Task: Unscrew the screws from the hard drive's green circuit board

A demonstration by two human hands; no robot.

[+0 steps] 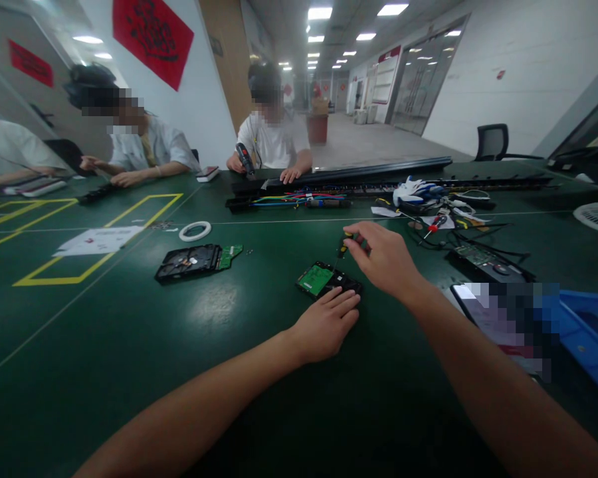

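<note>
Steeply | screwdriver (343, 249) points down at drive (315, 279) | right fingers (363, 232) grip screwdriver (left fingers (330, 296) apart)

"what's hidden on the black, boxy drive with a green circuit board (315, 280)?"

"part of its near side, beneath the bare left hand (327, 325)."

"and the slim screwdriver with a black-and-yellow handle (342, 248)?"

"its tip's too fine to place."

"those tiny pale specks (250, 252)?"

"too small to name. the blue plastic tray (584, 348) is cut by the right edge."
</note>
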